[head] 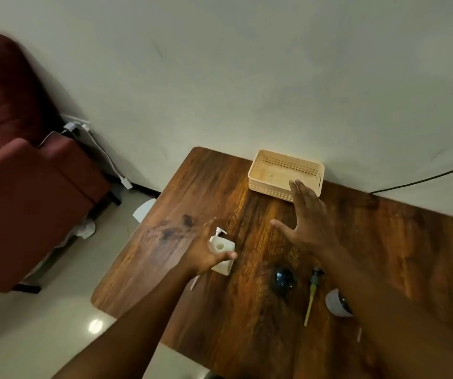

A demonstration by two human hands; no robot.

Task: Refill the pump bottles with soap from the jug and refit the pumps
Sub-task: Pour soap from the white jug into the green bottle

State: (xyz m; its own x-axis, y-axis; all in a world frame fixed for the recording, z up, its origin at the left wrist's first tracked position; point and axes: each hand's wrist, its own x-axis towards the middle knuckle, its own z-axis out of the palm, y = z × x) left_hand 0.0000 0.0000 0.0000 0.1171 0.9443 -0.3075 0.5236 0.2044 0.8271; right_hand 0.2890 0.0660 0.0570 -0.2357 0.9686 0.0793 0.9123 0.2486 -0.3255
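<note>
My left hand (205, 251) grips a white square pump bottle (224, 255) with its neck open, standing near the table's left edge. A white pump head (219, 231) lies just behind that bottle. My right hand (306, 218) hovers with fingers spread above the table's middle, holding nothing. A pump with a yellowish dip tube (312, 294) lies on the wood beneath my right forearm. Beside it stands a dark round bottle (284, 279) seen from above. A white rounded bottle (336, 302) is partly hidden by my right arm. No jug is in view.
A cream perforated basket (263, 170) sits against the wall at the table's (198, 192) back. A red armchair (23, 192) stands on the left, with cables and a plug strip (76, 125) behind it. A black cable (422, 179) runs along the wall at right.
</note>
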